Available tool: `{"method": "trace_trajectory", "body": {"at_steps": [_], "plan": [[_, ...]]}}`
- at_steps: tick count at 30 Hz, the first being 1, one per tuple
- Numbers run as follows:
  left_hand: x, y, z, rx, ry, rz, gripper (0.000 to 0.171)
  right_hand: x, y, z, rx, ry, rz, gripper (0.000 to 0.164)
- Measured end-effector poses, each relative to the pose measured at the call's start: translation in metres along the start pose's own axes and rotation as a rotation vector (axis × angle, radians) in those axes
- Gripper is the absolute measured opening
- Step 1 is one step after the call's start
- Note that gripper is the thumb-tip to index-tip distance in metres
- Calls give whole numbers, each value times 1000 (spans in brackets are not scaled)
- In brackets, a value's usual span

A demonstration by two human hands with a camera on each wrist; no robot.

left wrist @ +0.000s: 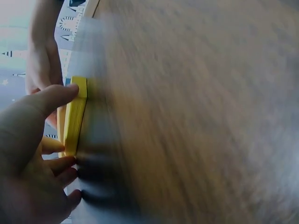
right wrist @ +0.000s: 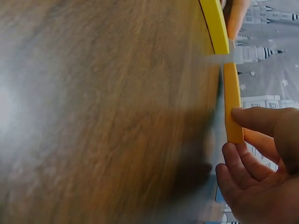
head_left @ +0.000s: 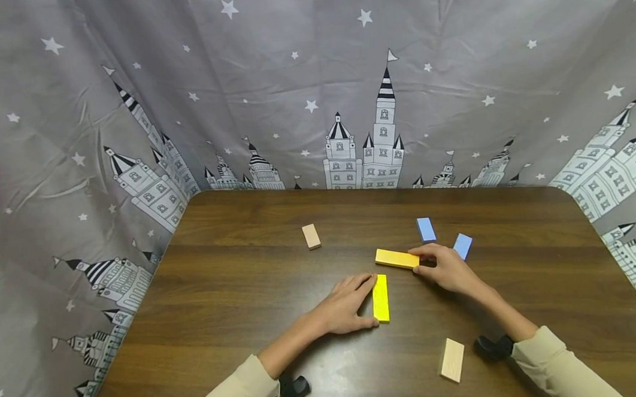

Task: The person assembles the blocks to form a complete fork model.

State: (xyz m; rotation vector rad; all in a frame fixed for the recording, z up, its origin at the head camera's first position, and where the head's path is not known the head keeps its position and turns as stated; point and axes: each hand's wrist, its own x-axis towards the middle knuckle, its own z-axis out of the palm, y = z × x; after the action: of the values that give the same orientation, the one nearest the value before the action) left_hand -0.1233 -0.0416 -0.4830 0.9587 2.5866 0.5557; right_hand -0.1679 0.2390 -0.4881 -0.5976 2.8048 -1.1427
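My left hand (head_left: 347, 305) pinches a bright yellow block (head_left: 380, 299) by its two short ends, thumb at the near end and a finger at the far one. In the left wrist view this yellow block (left wrist: 75, 119) spans thumb to forefinger, the other fingers bent beside it. With thumb and fingers my right hand (head_left: 444, 268) grips the right end of an orange-yellow block (head_left: 395, 258), lying crosswise just beyond the yellow one. The right wrist view shows the thumb on the side of the orange-yellow block (right wrist: 232, 98), a small gap separating it from the yellow block (right wrist: 216, 25).
Two blue blocks, one farther back (head_left: 426, 230) and one by the right wrist (head_left: 462, 246), lie beyond the right hand. One plain wooden block (head_left: 311, 236) is at the back left, another (head_left: 452, 360) nearer the front. A grey castle-print curtain (head_left: 291, 92) borders the brown table (head_left: 219, 275).
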Motion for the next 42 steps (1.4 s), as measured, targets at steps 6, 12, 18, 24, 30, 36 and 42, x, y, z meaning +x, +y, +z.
{"method": "trace_trajectory", "body": {"at_steps": [6, 12, 18, 24, 30, 36, 42], "plan": [[-5, 8, 2, 9, -31, -32, 82, 6, -3, 8, -1, -21, -13, 35], [-8, 13, 3, 0, -37, -63, 80, 10, -8, 14, 0, -31, -17, 34], [-8, 16, 3, -30, -42, -84, 79, 14, -12, 19, 16, -50, -19, 33], [-7, 15, 4, -43, -38, -84, 79, 15, -14, 23, -1, -69, -9, 34], [-6, 15, 4, -48, -39, -89, 79, 16, -16, 25, -5, -87, -8, 36], [-6, 16, 4, -50, -43, -93, 79, 16, -16, 23, -11, -103, -26, 35], [-6, 16, 4, -49, -42, -98, 79, 18, -17, 22, -16, -119, -33, 34]]}}
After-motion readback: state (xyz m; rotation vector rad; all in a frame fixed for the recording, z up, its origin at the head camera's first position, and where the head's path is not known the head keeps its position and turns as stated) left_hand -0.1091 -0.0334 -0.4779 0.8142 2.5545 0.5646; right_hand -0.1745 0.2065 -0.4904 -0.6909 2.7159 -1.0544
